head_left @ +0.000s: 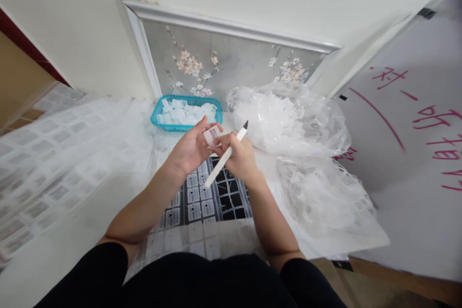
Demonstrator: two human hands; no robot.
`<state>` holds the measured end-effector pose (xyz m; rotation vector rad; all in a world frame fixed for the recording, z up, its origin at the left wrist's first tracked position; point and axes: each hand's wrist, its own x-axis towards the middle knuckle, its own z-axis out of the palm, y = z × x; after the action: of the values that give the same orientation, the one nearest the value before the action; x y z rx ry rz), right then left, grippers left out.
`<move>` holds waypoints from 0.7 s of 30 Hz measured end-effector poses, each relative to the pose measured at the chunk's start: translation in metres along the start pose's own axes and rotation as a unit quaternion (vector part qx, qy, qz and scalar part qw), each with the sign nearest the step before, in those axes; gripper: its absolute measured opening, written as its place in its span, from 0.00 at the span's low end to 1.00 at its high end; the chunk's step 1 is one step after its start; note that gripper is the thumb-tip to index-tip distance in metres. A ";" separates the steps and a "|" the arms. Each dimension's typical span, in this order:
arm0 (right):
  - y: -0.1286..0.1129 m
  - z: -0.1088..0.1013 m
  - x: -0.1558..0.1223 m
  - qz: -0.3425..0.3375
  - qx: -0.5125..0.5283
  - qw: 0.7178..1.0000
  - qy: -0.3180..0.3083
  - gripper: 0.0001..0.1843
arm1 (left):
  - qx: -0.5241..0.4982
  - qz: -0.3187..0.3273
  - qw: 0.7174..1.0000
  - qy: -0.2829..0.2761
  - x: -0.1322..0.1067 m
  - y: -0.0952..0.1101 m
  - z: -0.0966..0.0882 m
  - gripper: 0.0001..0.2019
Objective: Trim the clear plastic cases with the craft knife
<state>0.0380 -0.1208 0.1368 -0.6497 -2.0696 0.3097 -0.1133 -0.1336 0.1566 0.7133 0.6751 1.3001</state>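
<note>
Small clear plastic piece (212,135) is up between your two hands, above the far part of the gridded tray (194,211). Nearest you, that tray lies just in front of your black top (202,281), pale rectangles in some cells, dark cells on the right. Above it, your left hand (191,148) grips the piece in its fingers; your right hand (240,158) clasps a white stick-like tool (223,163), dark pointed tip facing away from you, its fingertips also at the piece. Cloudy plastic sheets (68,149) spread on your left, a heap of clear plastic scraps (321,197) on your right. Farther out: blue basket (167,126) of whitish pieces, clear bag (325,127) of white bits beside it. Behind both, a framed blossom picture (238,55).
</note>
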 end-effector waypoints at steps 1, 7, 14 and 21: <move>0.000 -0.001 0.001 0.018 0.029 0.999 0.008 0.11 | 0.054 0.076 0.995 0.021 0.000 -0.001 0.000 0.18; -0.009 -0.018 0.006 0.061 0.111 0.992 0.027 0.19 | 0.500 0.437 0.747 -0.020 -0.015 0.020 -0.005 0.07; -0.010 -0.029 0.003 0.112 0.254 0.960 -0.029 0.19 | 0.667 0.411 0.607 -0.138 -0.031 0.035 -0.009 0.08; -0.003 -0.029 0.000 0.134 0.289 0.947 -0.047 0.20 | 0.653 0.370 0.646 -0.137 -0.034 0.033 -0.003 0.06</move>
<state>0.0609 -0.1244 0.1545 -0.5520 -1.8399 1.0757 -0.1405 -0.1626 0.1818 2.5548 1.0954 1.1757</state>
